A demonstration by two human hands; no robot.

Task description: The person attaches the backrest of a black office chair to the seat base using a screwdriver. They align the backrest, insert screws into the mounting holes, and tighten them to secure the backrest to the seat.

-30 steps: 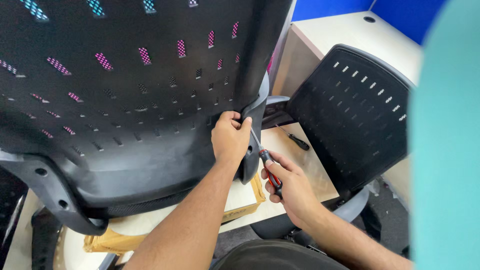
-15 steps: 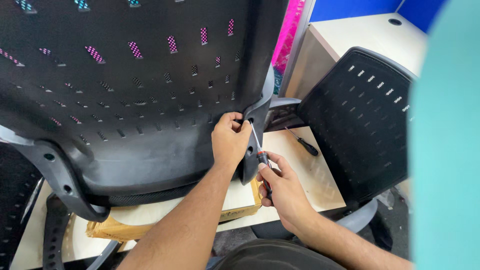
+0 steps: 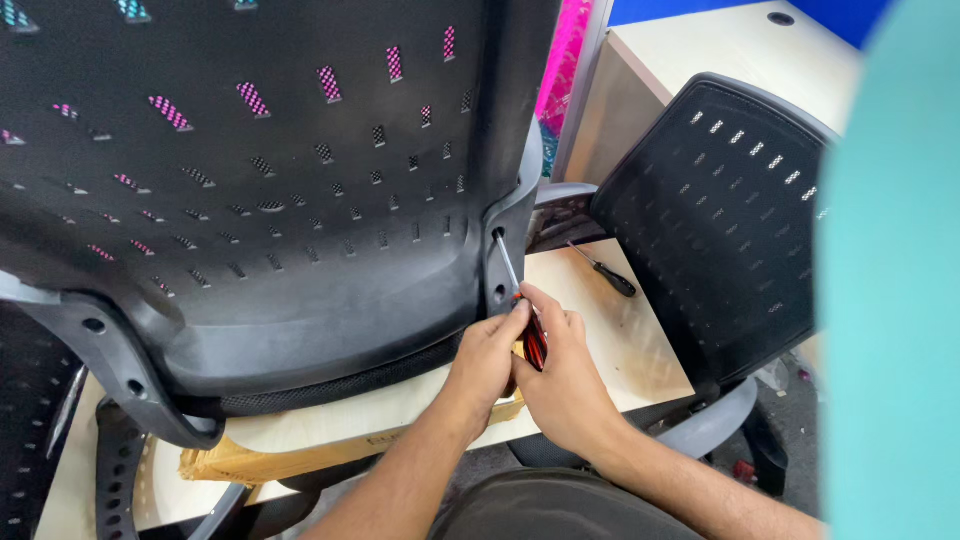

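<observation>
Indoors, both hands' fingers (image 3: 515, 318) grasping a screwdriver (image 3: 525, 315) above the scuffed wooden table (image 3: 640, 350).

Hidden and cut off, head view.

My two hands cover most of the screwdriver (image 3: 520, 310) handle; only a red-and-black strip shows between my left hand (image 3: 487, 358) and right hand (image 3: 562, 372), and its tip is lost in a hole of the grey frame (image 3: 512, 225). The big chair back (image 3: 250, 190) runs off the top and left edges. A teal blur (image 3: 890, 300) blocks the right side of the frame. The second chair back (image 3: 715, 220) is partly behind that blur. The cardboard (image 3: 260, 460) is mostly under the chair back.
</observation>
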